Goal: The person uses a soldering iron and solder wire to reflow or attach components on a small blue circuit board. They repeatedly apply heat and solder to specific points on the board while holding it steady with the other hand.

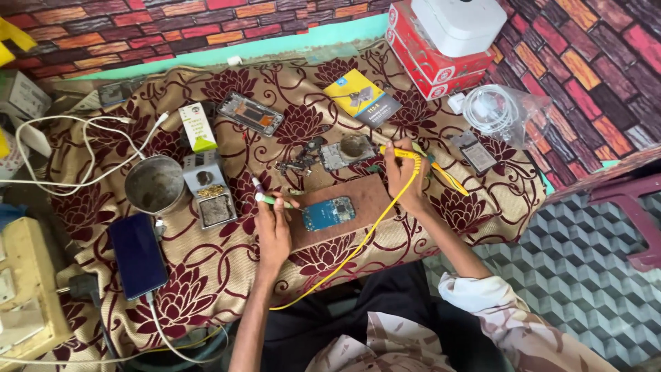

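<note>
A blue phone circuit board (pixel 328 213) lies on a brown wooden block (pixel 365 200) in the middle of the patterned cloth. My left hand (pixel 273 229) holds a small green and white pen-like tool (pixel 270 198) just left of the board. My right hand (pixel 403 178) grips a yellow-handled soldering iron (pixel 401 153) near the block's far right corner, its tip pointing left toward a grey phone part (pixel 348 150). The iron's yellow cord (pixel 358 244) runs down across the block toward me.
A metal cup (pixel 155 184), a small stand with brass wool (pixel 209 187), a dark phone (pixel 138 253) on a white cable, a phone frame (pixel 250 114), a yellow packet (pixel 361 96), red and white boxes (pixel 441 48), a bagged white cable (pixel 492 110) and a power strip (pixel 24 289) surround the work.
</note>
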The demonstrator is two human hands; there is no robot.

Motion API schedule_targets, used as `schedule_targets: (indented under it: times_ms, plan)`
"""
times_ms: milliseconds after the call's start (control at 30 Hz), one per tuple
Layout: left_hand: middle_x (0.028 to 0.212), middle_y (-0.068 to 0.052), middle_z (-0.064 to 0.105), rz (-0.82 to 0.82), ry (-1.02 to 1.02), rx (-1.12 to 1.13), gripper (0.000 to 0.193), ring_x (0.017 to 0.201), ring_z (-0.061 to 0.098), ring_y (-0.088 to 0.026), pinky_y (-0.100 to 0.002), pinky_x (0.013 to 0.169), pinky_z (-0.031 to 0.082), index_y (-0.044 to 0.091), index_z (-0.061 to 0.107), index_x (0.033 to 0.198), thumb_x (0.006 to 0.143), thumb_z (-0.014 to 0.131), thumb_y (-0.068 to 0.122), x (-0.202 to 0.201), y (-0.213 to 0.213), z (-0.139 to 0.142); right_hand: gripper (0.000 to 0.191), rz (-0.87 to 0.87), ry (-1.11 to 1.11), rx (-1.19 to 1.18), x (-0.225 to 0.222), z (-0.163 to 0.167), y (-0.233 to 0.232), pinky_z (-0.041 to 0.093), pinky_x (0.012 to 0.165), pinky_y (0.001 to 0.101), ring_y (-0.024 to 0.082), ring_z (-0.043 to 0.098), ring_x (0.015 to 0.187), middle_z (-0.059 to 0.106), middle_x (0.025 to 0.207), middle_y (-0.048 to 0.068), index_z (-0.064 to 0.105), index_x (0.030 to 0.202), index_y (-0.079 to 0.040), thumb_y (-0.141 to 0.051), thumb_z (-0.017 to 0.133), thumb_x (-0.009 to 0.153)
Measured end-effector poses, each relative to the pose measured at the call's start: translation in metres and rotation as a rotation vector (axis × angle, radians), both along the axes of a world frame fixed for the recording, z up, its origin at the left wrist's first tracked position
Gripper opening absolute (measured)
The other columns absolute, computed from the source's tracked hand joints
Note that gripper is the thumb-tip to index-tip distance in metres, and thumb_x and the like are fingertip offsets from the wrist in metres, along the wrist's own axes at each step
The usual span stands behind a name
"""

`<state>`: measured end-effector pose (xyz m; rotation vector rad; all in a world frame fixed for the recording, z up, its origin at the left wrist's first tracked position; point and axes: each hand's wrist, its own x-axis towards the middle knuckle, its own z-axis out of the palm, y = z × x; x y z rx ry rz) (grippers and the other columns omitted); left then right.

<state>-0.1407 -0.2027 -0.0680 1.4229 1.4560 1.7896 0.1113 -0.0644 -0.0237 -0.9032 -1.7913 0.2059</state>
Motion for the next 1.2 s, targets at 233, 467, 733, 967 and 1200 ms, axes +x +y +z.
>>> schedule_targets:
  times_ms: [233, 467, 733, 967, 1200]
  plan:
    - [0.089, -0.007, 0.076, -0.005, 0.016, -0.010, 0.019, 0.051, 0.051, -0.008, -0.024, 0.040, 0.039, 0.006, 0.055, 0.113, 0.112, 0.038, 0.013, -0.003, 0.001, -0.001, 0.019, 0.062, -0.022, -0.100, -0.019, 0.017, 0.005, 0.037, 0.043, 0.0282, 0.007, 0.051, 0.049, 0.060, 0.063, 0.003, 0.059, 0.093, -0.004, -0.014, 0.058, 0.110]
    - [0.090, -0.006, 0.076, -0.005, 0.038, 0.026, 0.020, 0.053, 0.053, -0.008, -0.023, 0.043, 0.041, 0.007, 0.055, 0.114, 0.113, 0.037, 0.014, -0.005, 0.007, -0.007, 0.018, 0.093, 0.114, -0.086, 0.005, 0.009, -0.009, 0.037, 0.044, 0.0251, 0.007, 0.053, 0.051, 0.065, 0.068, 0.004, 0.060, 0.094, -0.002, -0.015, 0.061, 0.107]
    - [0.093, -0.007, 0.076, -0.006, 0.017, 0.003, 0.020, 0.053, 0.051, -0.008, -0.024, 0.045, 0.042, 0.007, 0.055, 0.117, 0.115, 0.037, 0.015, -0.005, 0.013, -0.024, 0.035, 0.296, 0.982, -0.507, 0.040, -0.050, -0.030, 0.042, 0.050, 0.0262, 0.013, 0.056, 0.057, 0.067, 0.085, 0.011, 0.058, 0.105, -0.002, -0.036, 0.052, 0.111]
    - [0.092, -0.007, 0.076, 0.017, 0.043, -0.010, 0.018, 0.057, 0.053, -0.009, -0.026, 0.048, 0.042, 0.005, 0.053, 0.118, 0.114, 0.038, 0.015, 0.001, 0.022, -0.030, 0.039, 0.366, 1.019, -0.633, 0.063, -0.101, -0.041, 0.044, 0.051, 0.0282, 0.014, 0.058, 0.056, 0.063, 0.075, 0.010, 0.060, 0.103, -0.001, -0.038, 0.051, 0.111]
    - [0.095, -0.009, 0.073, 0.008, 0.050, 0.009, 0.017, 0.069, 0.054, -0.012, -0.027, 0.061, 0.046, 0.003, 0.052, 0.119, 0.117, 0.039, 0.015, 0.006, 0.023, -0.025, 0.038, 0.356, 0.995, -0.620, 0.068, -0.114, -0.036, 0.042, 0.050, 0.0265, 0.014, 0.056, 0.055, 0.061, 0.072, 0.009, 0.061, 0.099, 0.000, -0.034, 0.051, 0.113]
